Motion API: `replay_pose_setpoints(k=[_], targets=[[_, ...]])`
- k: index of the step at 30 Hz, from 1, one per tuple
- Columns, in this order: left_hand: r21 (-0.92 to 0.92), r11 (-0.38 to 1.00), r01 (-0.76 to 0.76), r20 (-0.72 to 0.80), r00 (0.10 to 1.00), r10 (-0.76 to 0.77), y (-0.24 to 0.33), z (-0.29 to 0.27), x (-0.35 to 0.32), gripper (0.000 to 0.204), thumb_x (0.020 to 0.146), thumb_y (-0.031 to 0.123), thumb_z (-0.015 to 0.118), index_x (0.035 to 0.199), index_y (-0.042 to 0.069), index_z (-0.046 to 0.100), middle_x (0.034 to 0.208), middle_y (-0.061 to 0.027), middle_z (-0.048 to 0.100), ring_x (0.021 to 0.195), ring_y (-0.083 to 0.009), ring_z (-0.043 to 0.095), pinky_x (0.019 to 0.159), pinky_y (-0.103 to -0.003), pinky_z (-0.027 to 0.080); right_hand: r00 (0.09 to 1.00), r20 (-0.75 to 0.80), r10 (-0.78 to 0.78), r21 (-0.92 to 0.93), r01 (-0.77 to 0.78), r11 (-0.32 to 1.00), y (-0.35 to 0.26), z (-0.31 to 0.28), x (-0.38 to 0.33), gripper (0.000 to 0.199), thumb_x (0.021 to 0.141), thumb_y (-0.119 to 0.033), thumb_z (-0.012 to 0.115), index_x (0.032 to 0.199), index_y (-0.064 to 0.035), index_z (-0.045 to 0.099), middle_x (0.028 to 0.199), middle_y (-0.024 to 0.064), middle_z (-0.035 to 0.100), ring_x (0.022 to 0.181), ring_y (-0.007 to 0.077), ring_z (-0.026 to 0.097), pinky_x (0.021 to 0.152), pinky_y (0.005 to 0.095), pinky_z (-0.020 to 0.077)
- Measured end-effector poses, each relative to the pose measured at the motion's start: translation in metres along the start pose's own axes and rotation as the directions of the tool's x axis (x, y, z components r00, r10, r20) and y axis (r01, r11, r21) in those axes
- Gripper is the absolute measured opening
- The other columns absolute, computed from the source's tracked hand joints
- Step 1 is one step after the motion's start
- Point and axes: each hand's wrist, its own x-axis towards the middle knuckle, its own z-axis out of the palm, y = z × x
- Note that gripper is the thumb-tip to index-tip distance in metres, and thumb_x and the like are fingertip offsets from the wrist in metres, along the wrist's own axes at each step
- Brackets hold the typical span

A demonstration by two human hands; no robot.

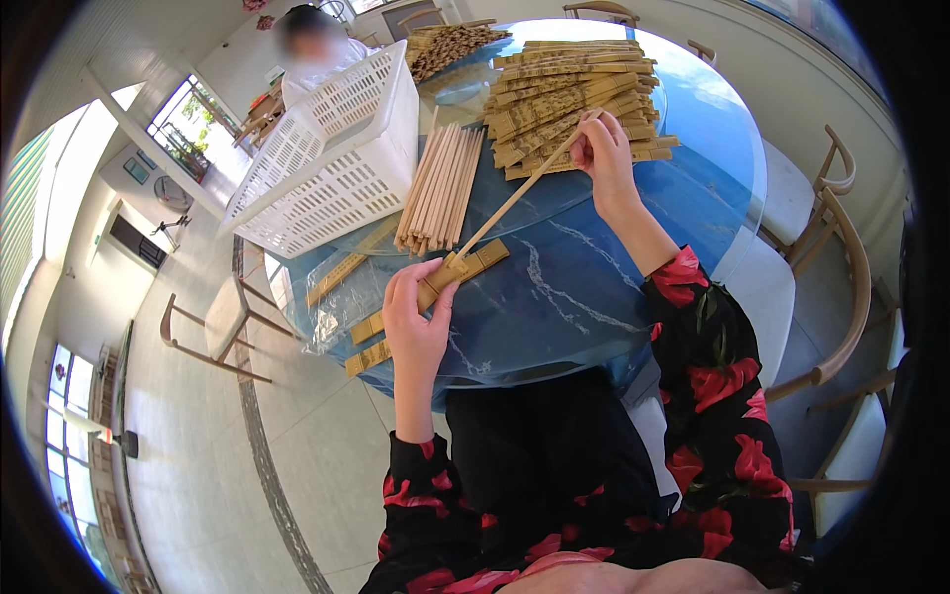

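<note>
My right hand [604,158] pinches the far end of pale wooden chopsticks [522,196]; one or two pressed together, I cannot tell. They slant down to the left, and their lower end meets a brown printed paper sleeve [485,261]. My left hand [417,307] is closed on that sleeve near the table's front edge, thumb and fingers around its middle. Whether the tips are inside the sleeve is hidden by the fingers. More brown sleeves [368,358] lie beside and under my left hand. A row of loose chopsticks [442,188] rests just beyond it.
A white plastic basket [386,163] stands at the left of the round blue table [584,297]. Behind my right hand is a large heap of brown sleeves [569,84]. Farther back lies another pile [450,49]. A person [315,59] sits across; wooden chairs [841,287] surround the table.
</note>
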Motion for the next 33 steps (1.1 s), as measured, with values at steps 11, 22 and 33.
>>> replay_pose_setpoints(k=[11,22,33], targets=[[0.012,1.000,0.000,0.003,1.000,0.000,0.001,0.001,0.000,0.027,0.080,0.007,0.075,0.105,0.003,0.066,0.101,-0.0099,0.068,0.096,-0.0274,0.064,0.087,-0.035,0.048,0.915,0.144,0.377,-0.085,-0.368,0.926,0.002,0.002,-0.010,0.015,0.090,-0.024,0.056,0.089,-0.0094,0.052,0.073,0.0055,0.063,0.063,0.0109,0.057,0.061,0.0239,0.0456],[-0.020,0.973,0.228,-0.040,0.973,-0.229,-0.018,0.004,-0.003,0.008,0.094,0.008,0.061,0.097,0.001,0.062,0.089,-0.0128,0.064,0.083,-0.0278,0.061,0.076,-0.034,0.049,0.917,0.215,0.336,-0.142,-0.311,0.940,0.000,0.007,-0.013,0.015,0.091,-0.025,0.055,0.096,-0.0103,0.055,0.075,0.0068,0.066,0.065,0.0105,0.061,0.061,0.0230,0.0462],[0.091,0.993,0.077,-0.062,0.995,-0.072,-0.011,0.003,-0.004,0.005,0.091,0.004,0.063,0.092,0.000,0.060,0.084,-0.0124,0.062,0.077,-0.0282,0.059,0.071,-0.035,0.048,0.814,0.465,0.347,-0.157,-0.310,0.938,0.001,0.009,-0.016,0.014,0.095,-0.023,0.056,0.095,-0.0098,0.059,0.079,0.0078,0.069,0.068,0.0107,0.064,0.061,0.0217,0.0472]])
